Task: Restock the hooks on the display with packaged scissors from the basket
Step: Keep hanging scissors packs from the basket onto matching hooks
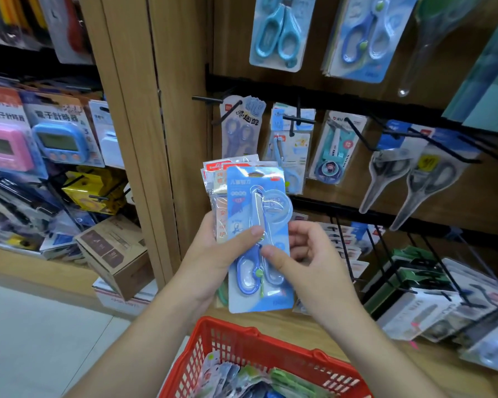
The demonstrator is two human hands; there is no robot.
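My left hand grips a stack of packaged scissors held upright in front of the display. The front pack, a blue scissors pack, faces me. My right hand pinches that front pack at its lower right, thumb on the face and fingers behind. Below, a red basket holds several more packs. On the wooden display, black hooks carry scissors packs; the leftmost hook sticks out bare.
Further scissors packs hang on the upper row and stand in racks at lower right. A wooden post separates a left shelf with timers and cardboard boxes. Pale floor lies at lower left.
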